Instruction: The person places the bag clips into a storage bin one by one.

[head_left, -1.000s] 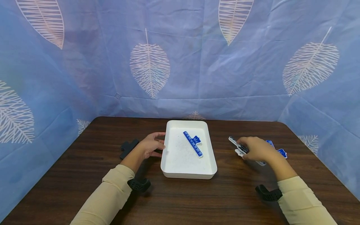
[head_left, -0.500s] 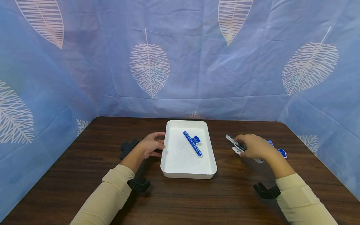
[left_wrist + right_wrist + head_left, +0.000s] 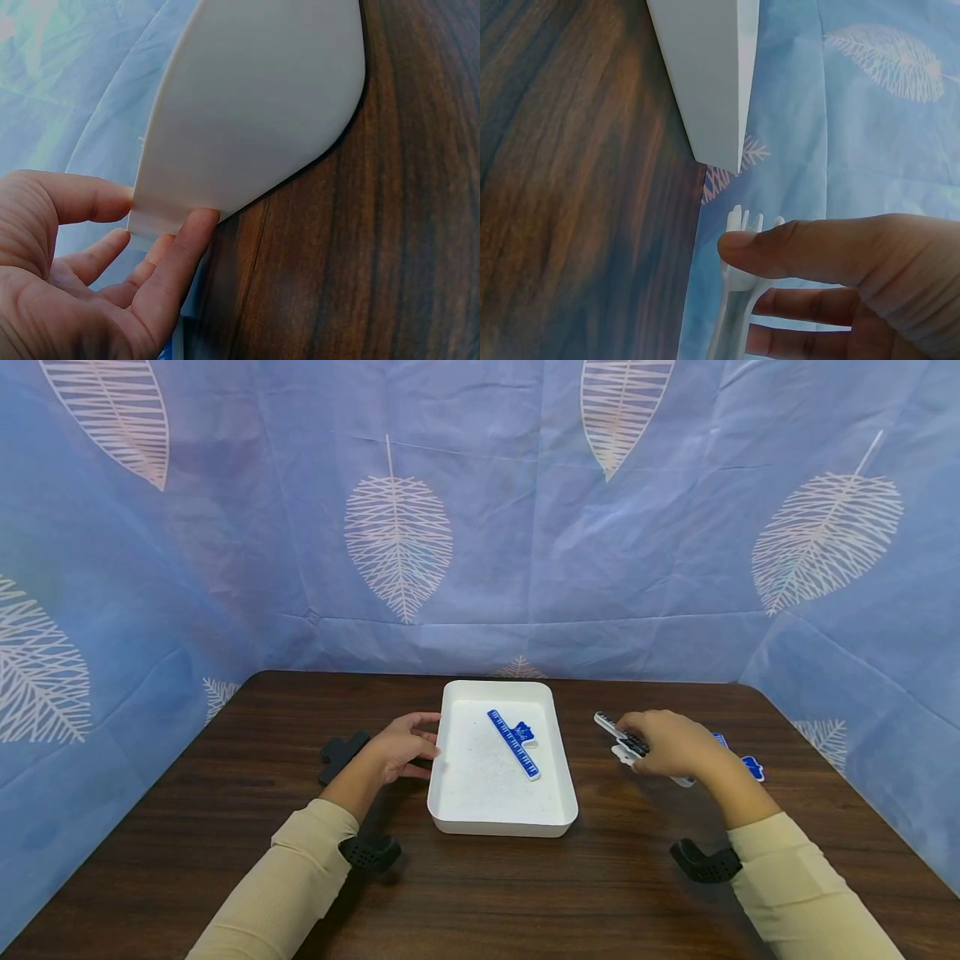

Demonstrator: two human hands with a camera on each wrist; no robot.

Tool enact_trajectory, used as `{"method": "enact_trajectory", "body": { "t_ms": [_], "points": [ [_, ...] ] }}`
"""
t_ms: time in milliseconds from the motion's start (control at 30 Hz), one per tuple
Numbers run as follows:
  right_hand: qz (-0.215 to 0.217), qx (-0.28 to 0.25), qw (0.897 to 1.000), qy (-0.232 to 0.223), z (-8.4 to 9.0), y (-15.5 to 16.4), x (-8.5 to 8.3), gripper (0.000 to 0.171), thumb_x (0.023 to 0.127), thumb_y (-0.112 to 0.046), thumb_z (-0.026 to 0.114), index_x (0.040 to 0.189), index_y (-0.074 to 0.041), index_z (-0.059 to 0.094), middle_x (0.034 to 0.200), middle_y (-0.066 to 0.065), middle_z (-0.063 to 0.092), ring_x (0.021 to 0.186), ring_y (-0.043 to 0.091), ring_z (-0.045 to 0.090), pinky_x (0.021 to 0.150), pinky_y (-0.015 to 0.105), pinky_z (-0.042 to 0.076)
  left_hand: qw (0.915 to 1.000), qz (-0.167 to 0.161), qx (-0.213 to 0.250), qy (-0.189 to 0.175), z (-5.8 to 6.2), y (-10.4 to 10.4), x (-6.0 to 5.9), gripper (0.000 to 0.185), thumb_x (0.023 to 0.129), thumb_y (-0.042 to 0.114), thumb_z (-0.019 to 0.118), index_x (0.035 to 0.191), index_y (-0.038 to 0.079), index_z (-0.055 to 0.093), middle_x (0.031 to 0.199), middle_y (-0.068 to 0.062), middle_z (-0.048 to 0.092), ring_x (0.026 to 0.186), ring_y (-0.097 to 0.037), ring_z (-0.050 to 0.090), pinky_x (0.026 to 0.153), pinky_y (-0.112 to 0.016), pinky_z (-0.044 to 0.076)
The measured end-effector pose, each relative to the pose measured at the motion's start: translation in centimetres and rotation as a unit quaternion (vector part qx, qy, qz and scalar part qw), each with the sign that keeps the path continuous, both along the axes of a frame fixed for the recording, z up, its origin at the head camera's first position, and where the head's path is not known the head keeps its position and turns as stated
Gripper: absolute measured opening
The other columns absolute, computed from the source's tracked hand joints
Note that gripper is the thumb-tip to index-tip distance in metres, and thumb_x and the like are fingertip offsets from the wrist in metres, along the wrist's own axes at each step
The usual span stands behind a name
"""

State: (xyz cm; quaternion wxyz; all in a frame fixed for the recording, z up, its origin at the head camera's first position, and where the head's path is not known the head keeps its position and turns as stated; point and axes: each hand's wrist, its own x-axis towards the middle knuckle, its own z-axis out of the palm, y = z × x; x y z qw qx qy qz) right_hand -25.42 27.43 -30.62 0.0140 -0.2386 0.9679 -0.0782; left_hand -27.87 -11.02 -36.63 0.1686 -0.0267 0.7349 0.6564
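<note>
In the head view a white tray stands mid-table, with a blue piano-key clip lying inside it. My left hand is at its left side; in the left wrist view, loosely spread fingers touch the outer wall. Right of the tray, my right hand pinches a black-and-white piano-key clip between thumb and fingers. The right wrist view shows the thumb on the clip's white edge; the hand covers much of it.
A black clip lies on the dark wooden table, left of the left hand. Another blue clip lies beyond the right hand, partly hidden by it. A blue leaf-patterned cloth hangs behind the table.
My right hand has moved left and slightly farther from me, carrying the black-and-white clip toward the tray. The left hand and tray have stayed put.
</note>
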Motion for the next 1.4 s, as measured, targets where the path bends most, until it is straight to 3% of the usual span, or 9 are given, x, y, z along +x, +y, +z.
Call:
{"method": "enact_trajectory", "body": {
  "t_ms": [1400],
  "points": [
    [0.007,0.025,1.0,0.017,1.5,-4.1,-0.7,0.048,0.075,-0.013,0.081,0.12,-0.004,0.065,0.098,0.008,0.066,0.081,0.022,0.059,0.068,0.043,0.051,1.0,0.003,0.002,-0.003,0.2,0.0,0.2,0.068,0.086,-0.01,0.062,0.147,0.013,0.041,0.126,-0.021,0.055,0.1,-0.032,0.063,0.076,-0.05,0.056]
  ]
}}
